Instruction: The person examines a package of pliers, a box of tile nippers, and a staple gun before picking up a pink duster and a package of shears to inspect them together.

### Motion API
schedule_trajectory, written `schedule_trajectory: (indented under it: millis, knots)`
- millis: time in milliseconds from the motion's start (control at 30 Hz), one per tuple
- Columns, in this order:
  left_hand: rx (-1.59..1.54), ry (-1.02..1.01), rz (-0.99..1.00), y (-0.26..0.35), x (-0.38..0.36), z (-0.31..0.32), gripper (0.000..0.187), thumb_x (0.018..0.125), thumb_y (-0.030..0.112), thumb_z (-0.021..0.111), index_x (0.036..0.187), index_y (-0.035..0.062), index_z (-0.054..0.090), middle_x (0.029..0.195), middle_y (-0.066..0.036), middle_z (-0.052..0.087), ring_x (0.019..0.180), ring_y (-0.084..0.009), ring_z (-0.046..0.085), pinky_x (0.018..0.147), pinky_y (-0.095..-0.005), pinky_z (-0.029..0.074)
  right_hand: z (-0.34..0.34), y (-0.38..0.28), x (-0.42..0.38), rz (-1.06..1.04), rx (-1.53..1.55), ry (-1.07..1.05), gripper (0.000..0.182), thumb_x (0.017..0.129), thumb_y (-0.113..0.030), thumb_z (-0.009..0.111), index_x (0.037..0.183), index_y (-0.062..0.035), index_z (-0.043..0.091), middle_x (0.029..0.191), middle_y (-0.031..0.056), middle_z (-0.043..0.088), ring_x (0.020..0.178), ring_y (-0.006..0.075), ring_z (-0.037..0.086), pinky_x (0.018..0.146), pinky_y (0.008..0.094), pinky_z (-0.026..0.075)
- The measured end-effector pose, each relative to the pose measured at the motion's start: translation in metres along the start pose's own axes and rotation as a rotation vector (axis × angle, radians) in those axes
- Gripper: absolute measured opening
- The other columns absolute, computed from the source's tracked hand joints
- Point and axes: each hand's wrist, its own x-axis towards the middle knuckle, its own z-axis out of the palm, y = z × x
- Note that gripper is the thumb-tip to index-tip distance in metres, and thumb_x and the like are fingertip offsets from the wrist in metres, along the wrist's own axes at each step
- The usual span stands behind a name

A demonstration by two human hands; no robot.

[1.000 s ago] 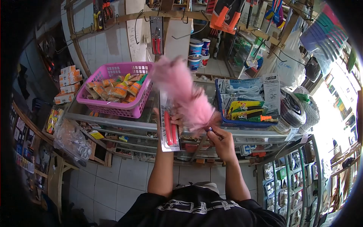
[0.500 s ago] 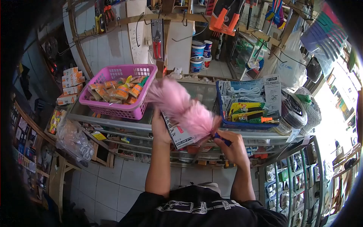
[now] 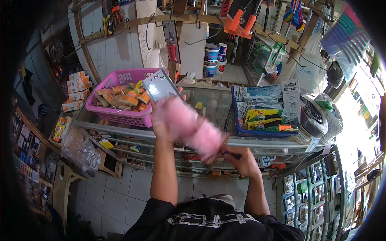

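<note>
My right hand [image 3: 244, 161] is closed round the dark handle of a fluffy pink duster [image 3: 189, 124], which is blurred by motion. The duster slants up and left across the front of the glass counter. My left hand [image 3: 161, 126] grips a flat grey package [image 3: 161, 85], tilted beside the pink basket [image 3: 138, 118]. The duster's far end overlaps the package's lower part and hides some of my left hand. Small orange-labelled packets [image 3: 130, 97] fill the basket.
A blue tray [image 3: 263, 133] of packaged tools stands right of the duster on the glass counter [image 3: 217, 100]. Rope coils [image 3: 311, 116] lie further right. Metal hooks and a hanging red-handled tool [image 3: 172, 46] are above the counter. Orange-and-white boxes [image 3: 78, 90] are stacked left.
The package has moved up and left with my left hand and shows a plain grey face instead of its printed one. The duster has shifted slightly down and left. A hanging red-handled tool has tilted.
</note>
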Motion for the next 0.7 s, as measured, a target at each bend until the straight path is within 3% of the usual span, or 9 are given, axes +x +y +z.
schedule_trajectory:
  millis: [100,133,267,333,400,467,500,667,700]
  knots:
    - [-0.4,-0.349,-0.039,-0.003,-0.005,-0.006,0.077,0.107,0.067,0.033,0.153,0.0064,0.047,0.154,-0.013,0.053,0.137,-0.0323,0.055,0.117,-0.0528,0.043,0.012,0.014,0.0,0.077,0.081,0.05,0.023,0.094,-0.007,0.074,0.114,0.0051,0.072,0.098,0.0133,0.075,0.088,0.0147,0.065,0.083,0.0315,0.053]
    - [-0.13,0.14,0.009,0.009,-0.021,0.03,0.064,0.111,0.054,0.034,0.148,0.0063,0.054,0.148,-0.011,0.059,0.141,-0.0266,0.051,0.118,-0.0457,0.042,0.017,0.018,0.001,0.118,0.094,0.102,0.022,0.095,-0.008,0.074,0.113,0.0051,0.071,0.097,0.0132,0.074,0.087,0.0153,0.065,0.082,0.0319,0.053]
    - [-0.001,0.33,-0.156,0.016,-0.018,0.058,0.06,0.111,0.053,0.035,0.148,0.0093,0.054,0.145,-0.008,0.061,0.126,-0.0246,0.061,0.112,-0.0455,0.046,0.017,-0.008,0.006,-0.016,0.077,-0.043,0.024,0.097,-0.012,0.073,0.112,0.0066,0.071,0.095,0.0105,0.074,0.085,0.012,0.061,0.08,0.0318,0.052]
    - [-0.109,-0.297,0.116,-0.003,-0.014,0.005,0.058,0.112,0.049,0.036,0.157,0.0128,0.043,0.149,-0.008,0.057,0.13,-0.0245,0.058,0.115,-0.0454,0.042,0.023,-0.01,0.011,0.053,0.084,-0.02,0.025,0.096,-0.012,0.073,0.111,0.0076,0.071,0.096,0.0092,0.074,0.085,0.0092,0.059,0.079,0.0315,0.052]
    - [-0.214,0.178,0.008,0.004,-0.029,0.042,0.062,0.112,0.05,0.036,0.159,0.0107,0.039,0.155,-0.012,0.051,0.138,-0.0302,0.052,0.117,-0.0473,0.041,0.043,-0.033,0.01,0.148,0.19,0.077,0.026,0.096,-0.009,0.072,0.116,0.0079,0.07,0.092,0.0119,0.074,0.086,0.0102,0.063,0.08,0.031,0.053]
    - [-0.309,-0.279,0.043,-0.022,-0.017,-0.006,0.07,0.109,0.056,0.042,0.16,0.0088,0.036,0.16,-0.017,0.045,0.141,-0.0405,0.048,0.113,-0.0509,0.047,0.054,-0.035,0.007,0.144,0.219,0.081,0.026,0.097,-0.009,0.071,0.117,0.008,0.069,0.089,0.0122,0.073,0.085,0.0104,0.065,0.078,0.0307,0.054]
    - [-0.507,-0.493,-0.173,-0.007,-0.001,-0.009,0.071,0.108,0.057,0.043,0.16,0.0093,0.036,0.16,-0.017,0.044,0.141,-0.0403,0.047,0.114,-0.0513,0.046,0.059,-0.027,0.007,0.093,0.195,0.039,0.026,0.098,-0.01,0.071,0.117,0.008,0.069,0.087,0.0112,0.072,0.083,0.01,0.065,0.077,0.0306,0.054]
    - [-0.167,0.135,0.049,-0.02,-0.031,0.013,0.072,0.108,0.058,0.042,0.159,0.0082,0.037,0.156,-0.022,0.047,0.134,-0.0423,0.054,0.111,-0.0508,0.049,0.058,-0.05,0.017,0.198,0.084,0.122,0.024,0.097,-0.013,0.071,0.109,0.0073,0.071,0.084,0.0114,0.072,0.077,0.0115,0.067,0.072,0.0333,0.054]
    - [-0.08,-0.163,0.086,-0.027,-0.028,-0.013,0.073,0.108,0.06,0.042,0.159,0.0085,0.037,0.156,-0.02,0.047,0.136,-0.0394,0.054,0.113,-0.0517,0.047,0.056,-0.048,0.02,0.12,0.065,0.085,0.023,0.097,-0.013,0.072,0.109,0.0069,0.071,0.084,0.0124,0.072,0.076,0.0127,0.067,0.072,0.0335,0.054]
